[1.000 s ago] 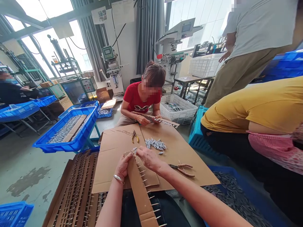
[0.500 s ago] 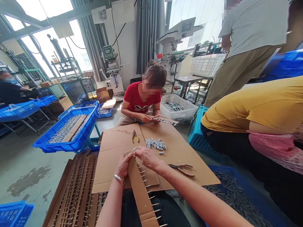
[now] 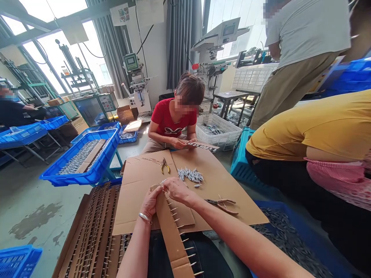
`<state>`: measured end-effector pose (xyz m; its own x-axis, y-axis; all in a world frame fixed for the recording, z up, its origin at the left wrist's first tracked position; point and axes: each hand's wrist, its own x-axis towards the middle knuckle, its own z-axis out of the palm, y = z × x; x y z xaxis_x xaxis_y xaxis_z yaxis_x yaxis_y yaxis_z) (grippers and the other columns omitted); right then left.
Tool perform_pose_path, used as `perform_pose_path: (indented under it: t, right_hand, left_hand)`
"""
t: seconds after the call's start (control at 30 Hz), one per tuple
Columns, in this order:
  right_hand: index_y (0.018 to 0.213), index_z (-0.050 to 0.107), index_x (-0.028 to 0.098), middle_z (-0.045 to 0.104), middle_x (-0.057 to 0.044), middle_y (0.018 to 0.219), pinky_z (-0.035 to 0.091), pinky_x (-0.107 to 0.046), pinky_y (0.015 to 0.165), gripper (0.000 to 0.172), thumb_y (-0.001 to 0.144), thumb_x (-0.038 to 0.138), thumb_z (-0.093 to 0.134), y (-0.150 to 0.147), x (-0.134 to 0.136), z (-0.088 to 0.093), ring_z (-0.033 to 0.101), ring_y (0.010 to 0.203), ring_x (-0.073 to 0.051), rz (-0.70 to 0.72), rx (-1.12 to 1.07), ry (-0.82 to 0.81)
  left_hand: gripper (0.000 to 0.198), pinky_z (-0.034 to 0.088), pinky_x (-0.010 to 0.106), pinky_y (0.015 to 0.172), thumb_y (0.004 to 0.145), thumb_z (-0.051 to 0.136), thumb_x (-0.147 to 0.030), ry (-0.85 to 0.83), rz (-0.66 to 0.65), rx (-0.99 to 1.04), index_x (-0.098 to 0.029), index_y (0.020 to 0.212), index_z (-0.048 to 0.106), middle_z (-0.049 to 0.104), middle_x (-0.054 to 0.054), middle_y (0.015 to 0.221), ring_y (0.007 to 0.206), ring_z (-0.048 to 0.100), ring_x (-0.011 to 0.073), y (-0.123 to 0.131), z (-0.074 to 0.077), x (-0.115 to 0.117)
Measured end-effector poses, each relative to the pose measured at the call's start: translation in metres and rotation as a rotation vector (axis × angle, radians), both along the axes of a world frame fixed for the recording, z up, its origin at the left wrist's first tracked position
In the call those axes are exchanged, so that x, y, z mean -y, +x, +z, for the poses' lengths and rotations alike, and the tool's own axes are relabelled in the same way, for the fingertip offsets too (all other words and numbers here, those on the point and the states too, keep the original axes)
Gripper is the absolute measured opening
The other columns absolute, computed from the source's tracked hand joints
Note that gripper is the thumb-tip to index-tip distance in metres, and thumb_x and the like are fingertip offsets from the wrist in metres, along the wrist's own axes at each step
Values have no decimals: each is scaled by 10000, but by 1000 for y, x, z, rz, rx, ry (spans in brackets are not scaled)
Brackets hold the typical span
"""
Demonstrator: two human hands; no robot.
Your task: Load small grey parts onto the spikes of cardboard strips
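Observation:
My left hand (image 3: 151, 201) is closed round the upper end of a long cardboard strip (image 3: 171, 237), which slants down over my lap. Thin pale wooden sticks poke out in a row from its right edge. At the strip's top, my right hand (image 3: 177, 190) pinches a small grey fish-shaped piece (image 3: 163, 182), mostly covered by the fingers. Just beyond lies a pile of similar grey pieces (image 3: 190, 175) on the cardboard tabletop (image 3: 232, 185). Yellow-handled pliers (image 3: 165, 166) rest past my hands, and pliers with dull red handles (image 3: 224, 205) lie by my right forearm.
Opposite, a person in red (image 3: 171, 119) holds another strip. Someone in yellow (image 3: 313, 127) bends close on the right, above a blue crate of dark pieces (image 3: 290, 235). Stick-lined cardboard strips (image 3: 92, 231) stand at left, near a blue tray (image 3: 87, 179).
My right hand has shifted slightly left and turned in over the grey piece at the strip's top, covering more of it. The left hand keeps its hold.

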<state>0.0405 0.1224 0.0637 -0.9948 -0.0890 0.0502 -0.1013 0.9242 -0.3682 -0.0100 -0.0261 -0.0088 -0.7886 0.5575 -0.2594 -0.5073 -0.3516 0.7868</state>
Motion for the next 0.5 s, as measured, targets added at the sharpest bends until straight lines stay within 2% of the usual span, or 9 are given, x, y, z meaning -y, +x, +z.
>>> perform_pose_path:
  t: [0.2,0.37,0.5]
  right_hand:
    - [932,748,158,746,-121,989,404,-259,728,222,871,132,537,2,5,6,663,886,-216,-12,30,1]
    - [953,742,169,757,-120,966,404,-263,710,185,897,232,578,4,-3,10,674,893,-233,-27,62,-24]
    - [976,743,188,758,-104,994,398,-258,707,199,883,216,569,6,-7,10,672,900,-223,-65,86,-60]
  left_hand:
    - [328,571,303,611,663,881,-323,-3,16,7,-134,884,726,778,62,760,625,713,202,0,2,0]
    - [390,575,296,607,661,880,-387,-12,1,5,-137,910,715,778,72,775,622,715,198,0,2,-1]
    - [399,573,291,590,670,870,-420,-34,25,4,-138,896,701,775,72,749,590,707,191,0,1,-2]
